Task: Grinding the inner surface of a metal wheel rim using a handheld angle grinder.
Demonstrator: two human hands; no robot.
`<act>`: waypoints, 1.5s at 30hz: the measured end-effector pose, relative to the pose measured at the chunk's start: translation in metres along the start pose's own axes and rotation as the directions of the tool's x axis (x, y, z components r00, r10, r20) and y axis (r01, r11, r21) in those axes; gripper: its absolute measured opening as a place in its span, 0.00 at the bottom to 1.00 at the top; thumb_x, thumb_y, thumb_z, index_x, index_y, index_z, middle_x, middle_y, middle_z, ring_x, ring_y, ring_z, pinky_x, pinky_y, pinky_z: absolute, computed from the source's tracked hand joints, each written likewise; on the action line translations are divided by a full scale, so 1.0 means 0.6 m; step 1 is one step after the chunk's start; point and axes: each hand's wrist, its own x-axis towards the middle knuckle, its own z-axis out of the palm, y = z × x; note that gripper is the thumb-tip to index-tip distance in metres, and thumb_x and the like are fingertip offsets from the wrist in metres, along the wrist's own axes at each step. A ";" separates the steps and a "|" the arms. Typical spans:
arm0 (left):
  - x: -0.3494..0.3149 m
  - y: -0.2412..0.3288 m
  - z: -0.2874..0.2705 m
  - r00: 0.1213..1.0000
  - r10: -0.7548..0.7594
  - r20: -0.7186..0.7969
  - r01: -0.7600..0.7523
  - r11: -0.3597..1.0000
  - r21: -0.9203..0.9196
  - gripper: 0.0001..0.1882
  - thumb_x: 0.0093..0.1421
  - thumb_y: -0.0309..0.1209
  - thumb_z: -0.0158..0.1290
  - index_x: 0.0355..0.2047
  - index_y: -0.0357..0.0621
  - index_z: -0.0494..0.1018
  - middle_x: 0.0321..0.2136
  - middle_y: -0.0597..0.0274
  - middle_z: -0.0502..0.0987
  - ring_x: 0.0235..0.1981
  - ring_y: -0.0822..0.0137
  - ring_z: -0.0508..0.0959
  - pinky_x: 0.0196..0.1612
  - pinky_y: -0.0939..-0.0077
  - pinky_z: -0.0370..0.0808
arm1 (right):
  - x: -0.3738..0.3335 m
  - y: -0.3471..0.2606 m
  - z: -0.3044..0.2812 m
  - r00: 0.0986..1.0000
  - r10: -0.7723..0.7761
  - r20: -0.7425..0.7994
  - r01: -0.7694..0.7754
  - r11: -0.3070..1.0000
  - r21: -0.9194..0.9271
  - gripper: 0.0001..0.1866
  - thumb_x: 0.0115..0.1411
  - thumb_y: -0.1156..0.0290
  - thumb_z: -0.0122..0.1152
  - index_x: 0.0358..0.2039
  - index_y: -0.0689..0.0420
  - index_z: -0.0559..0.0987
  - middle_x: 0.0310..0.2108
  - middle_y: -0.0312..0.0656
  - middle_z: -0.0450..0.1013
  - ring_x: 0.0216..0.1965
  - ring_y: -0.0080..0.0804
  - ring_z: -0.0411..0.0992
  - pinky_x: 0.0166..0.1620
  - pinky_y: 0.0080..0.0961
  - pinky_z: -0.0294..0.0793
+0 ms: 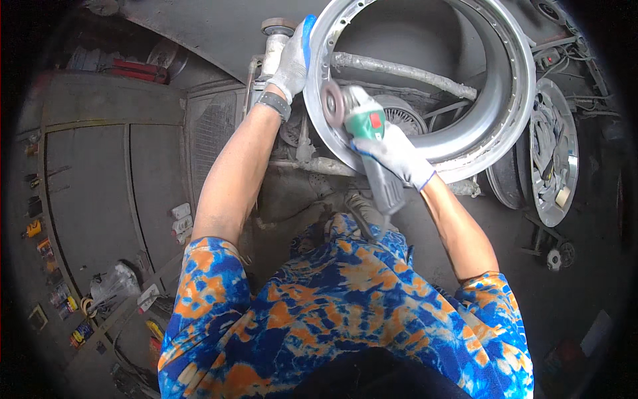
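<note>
A large silver wheel rim (495, 126), with small holes around its flange, rests at a tilt on a pipe stand. At its left edge my left hand (292, 65), in a white and blue glove, is closed on the flange. My right hand (395, 156), gloved alike, is wrapped round the body of a green and black angle grinder (362, 125). The grinder's round brown disc (333, 104) is at the rim's lower left lip; whether it touches the metal I cannot tell. Slight blur shows on the grinder's handle end.
The pipe stand (322, 164) carries a roller (278, 26) beside my left hand. Another wheel (399, 114) shows through the rim's opening. At right, a wheel (565, 159) holds rags and scraps. Tools and packages (63, 299) lie at left by grey panels (93, 179).
</note>
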 end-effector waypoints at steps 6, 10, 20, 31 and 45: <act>0.001 -0.002 0.005 0.884 -0.462 0.070 0.413 0.701 -0.581 0.18 0.73 0.36 0.49 0.57 0.38 0.74 0.46 0.57 0.83 0.44 0.69 0.82 0.49 0.70 0.80 | -0.034 -0.006 -0.051 0.914 0.352 0.204 -0.269 0.899 -0.344 0.29 0.52 0.53 0.70 0.50 0.58 0.80 0.43 0.51 0.80 0.45 0.42 0.78 0.52 0.34 0.75; 0.005 0.009 0.009 0.925 -0.371 0.083 0.361 0.788 -0.499 0.19 0.74 0.39 0.46 0.55 0.39 0.75 0.46 0.59 0.83 0.43 0.72 0.82 0.48 0.70 0.80 | -0.012 -0.014 -0.032 0.988 0.102 0.117 -0.083 0.985 -0.152 0.27 0.54 0.53 0.69 0.48 0.58 0.81 0.42 0.50 0.81 0.44 0.42 0.79 0.51 0.33 0.75; 0.010 0.014 0.006 0.877 -0.411 0.246 0.472 0.646 -0.600 0.24 0.77 0.46 0.40 0.63 0.44 0.67 0.55 0.63 0.76 0.54 0.70 0.76 0.60 0.72 0.74 | 0.067 -0.077 0.003 0.984 0.028 -0.176 0.064 0.866 0.496 0.21 0.62 0.54 0.67 0.44 0.61 0.81 0.32 0.39 0.79 0.32 0.22 0.76 0.38 0.25 0.75; 0.010 0.021 0.004 0.891 -0.379 0.250 0.452 0.691 -0.564 0.23 0.77 0.46 0.41 0.64 0.46 0.67 0.55 0.63 0.76 0.55 0.70 0.75 0.62 0.71 0.71 | 0.066 -0.082 -0.004 0.986 0.019 -0.164 0.061 0.881 0.469 0.20 0.63 0.55 0.66 0.43 0.61 0.82 0.32 0.40 0.79 0.32 0.22 0.75 0.38 0.24 0.75; 0.002 0.006 0.002 0.962 -0.264 0.067 0.268 0.880 -0.391 0.17 0.75 0.36 0.45 0.53 0.40 0.76 0.44 0.62 0.82 0.42 0.73 0.80 0.46 0.73 0.80 | -0.030 0.013 -0.033 0.979 0.196 0.054 -0.177 0.953 -0.246 0.31 0.50 0.54 0.70 0.53 0.57 0.79 0.45 0.51 0.79 0.47 0.44 0.79 0.54 0.35 0.75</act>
